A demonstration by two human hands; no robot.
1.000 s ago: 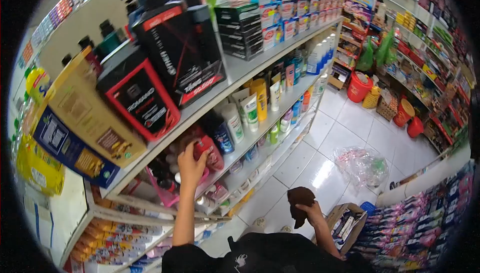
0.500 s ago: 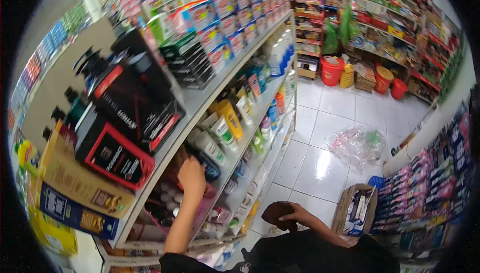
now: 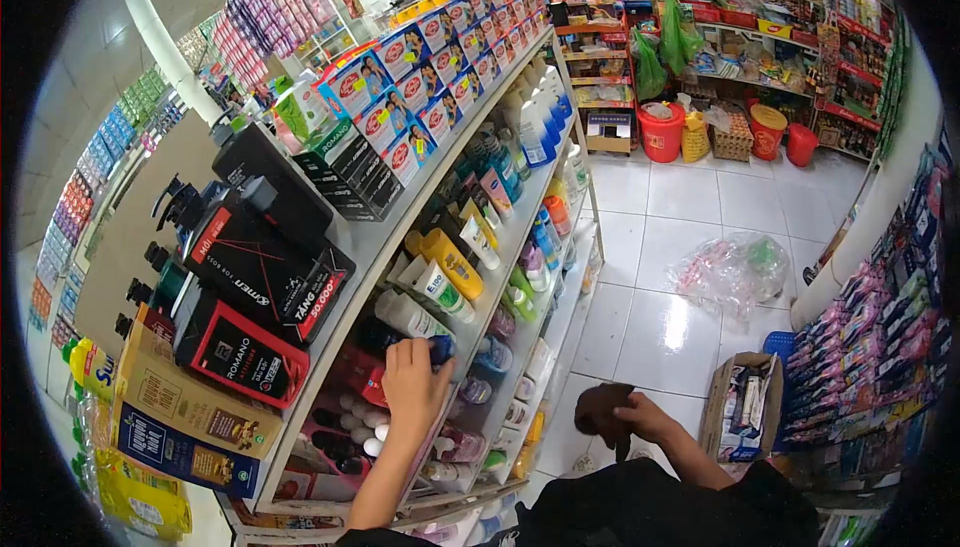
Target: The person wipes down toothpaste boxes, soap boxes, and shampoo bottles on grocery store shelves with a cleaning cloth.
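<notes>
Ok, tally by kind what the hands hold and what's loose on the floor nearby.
Bottle, in left hand: 1
Cloth, in right hand: 1
Plastic bag, on floor: 1
Box, on floor: 1
Total: 4

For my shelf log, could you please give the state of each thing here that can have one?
left hand: closed on blue bottle, at the shelf
right hand: gripping brown cloth
cardboard box: open, on floor
plastic bag: crumpled on floor
</notes>
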